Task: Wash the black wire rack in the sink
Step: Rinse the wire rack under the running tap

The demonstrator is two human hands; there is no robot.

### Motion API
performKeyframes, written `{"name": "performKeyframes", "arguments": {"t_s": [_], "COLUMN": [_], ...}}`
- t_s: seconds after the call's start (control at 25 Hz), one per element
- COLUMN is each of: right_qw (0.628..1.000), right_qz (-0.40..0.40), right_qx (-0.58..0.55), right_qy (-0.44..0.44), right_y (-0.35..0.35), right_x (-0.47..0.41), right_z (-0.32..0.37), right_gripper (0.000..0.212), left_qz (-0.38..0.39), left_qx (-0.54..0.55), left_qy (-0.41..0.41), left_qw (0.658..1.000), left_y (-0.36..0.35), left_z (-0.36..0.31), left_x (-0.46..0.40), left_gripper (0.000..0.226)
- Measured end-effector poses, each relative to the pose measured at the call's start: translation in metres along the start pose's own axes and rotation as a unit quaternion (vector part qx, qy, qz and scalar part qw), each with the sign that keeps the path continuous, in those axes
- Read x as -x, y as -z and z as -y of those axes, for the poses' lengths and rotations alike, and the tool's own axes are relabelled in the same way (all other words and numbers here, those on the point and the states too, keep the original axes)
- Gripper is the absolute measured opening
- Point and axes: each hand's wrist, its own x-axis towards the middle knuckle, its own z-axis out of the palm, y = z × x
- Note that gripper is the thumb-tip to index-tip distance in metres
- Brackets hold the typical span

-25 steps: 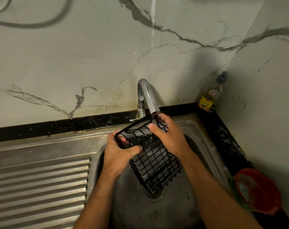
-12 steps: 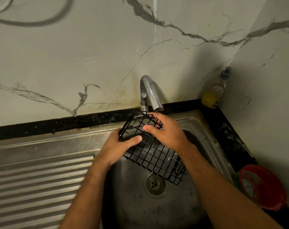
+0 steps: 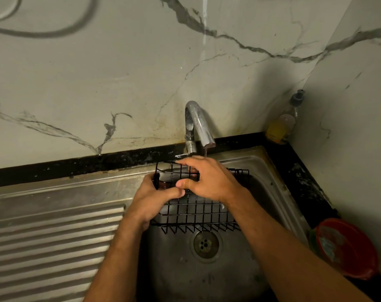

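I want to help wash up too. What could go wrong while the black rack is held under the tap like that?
The black wire rack is wet, and both hands hold only its left end: left hand, right hand. The grip could slip and the rack could drop into the sink. Fingers hooked through thin wires may get pinched. Water from the tap could splash off the wires.

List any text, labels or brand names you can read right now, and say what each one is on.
No text here is legible.
soap bottle in the back right corner: a pale label with dark marks, too blurred to read.
red tub on the counter at right: a printed patch on its lid, too blurred to read.
faucet, black wire rack and sink: no markings show.
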Motion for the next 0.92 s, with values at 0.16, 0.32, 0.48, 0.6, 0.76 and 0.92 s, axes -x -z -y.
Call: {"name": "performKeyframes", "arguments": {"t_s": [0.16, 0.32, 0.48, 0.6, 0.76, 0.92], "right_qw": [1.0, 0.996, 0.992, 0.983, 0.966, 0.946], "right_qz": [0.013, 0.029, 0.027, 0.014, -0.032, -0.091], "right_qx": [-0.002, 0.077, 0.118, 0.175, 0.242, 0.308], "right_qy": [-0.012, 0.021, 0.044, 0.061, 0.089, 0.044], "right_y": [0.007, 0.018, 0.021, 0.024, 0.006, 0.0], "right_x": [-0.007, -0.008, -0.016, -0.018, -0.005, 0.005], "right_z": [0.007, 0.02, 0.033, 0.039, 0.037, 0.01], "right_gripper": [0.067, 0.073, 0.081, 0.081, 0.071, 0.073], "left_qz": [-0.011, -0.041, -0.136, -0.171, -0.216, -0.237], "left_qx": [-0.058, -0.065, -0.081, -0.053, -0.079, -0.074], "left_qy": [-0.027, -0.013, -0.074, -0.097, -0.109, -0.083], "left_qw": [0.998, 0.997, 0.985, 0.979, 0.967, 0.965], "left_y": [-0.005, -0.008, -0.017, -0.019, -0.013, -0.01], "left_z": [0.007, 0.009, 0.001, 0.003, -0.001, 0.008], "left_x": [0.003, 0.004, 0.02, 0.021, 0.014, 0.009], "left_gripper": [0.082, 0.087, 0.118, 0.114, 0.111, 0.111]}}
